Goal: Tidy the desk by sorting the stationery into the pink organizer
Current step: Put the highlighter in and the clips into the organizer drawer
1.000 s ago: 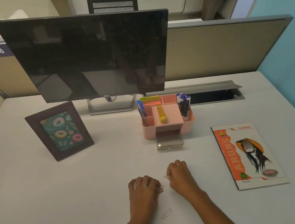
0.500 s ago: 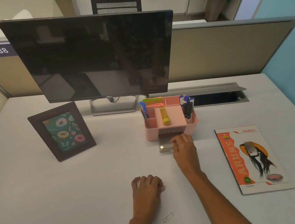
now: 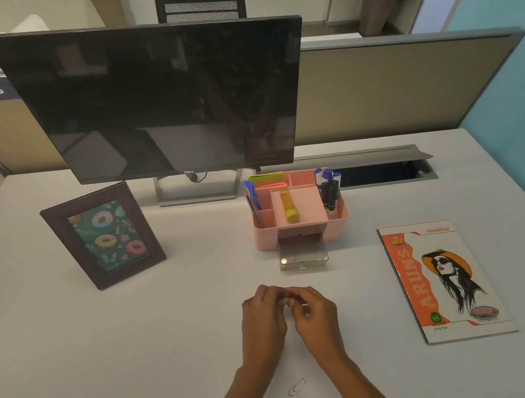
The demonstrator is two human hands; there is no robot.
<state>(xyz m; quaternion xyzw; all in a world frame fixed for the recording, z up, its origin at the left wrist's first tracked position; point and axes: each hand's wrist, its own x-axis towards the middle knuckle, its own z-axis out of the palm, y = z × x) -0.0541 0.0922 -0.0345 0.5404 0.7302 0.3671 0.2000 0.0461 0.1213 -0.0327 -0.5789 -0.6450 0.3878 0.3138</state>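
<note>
The left hand [image 3: 263,320] and the right hand [image 3: 316,315] are touching each other with curled fingers; I cannot tell if they are pinching anything. A paper clip [image 3: 296,386] is lying just behind them, between the forearms. The pink organizer [image 3: 301,229] is standing ahead of them, its clear drawer [image 3: 303,259] pulled out.

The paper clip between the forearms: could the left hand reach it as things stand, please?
Probably yes. The paper clip lies bare on the desk, just nearer the person than the left hand, nothing covering it; the hand need only draw back from the right hand.
</note>
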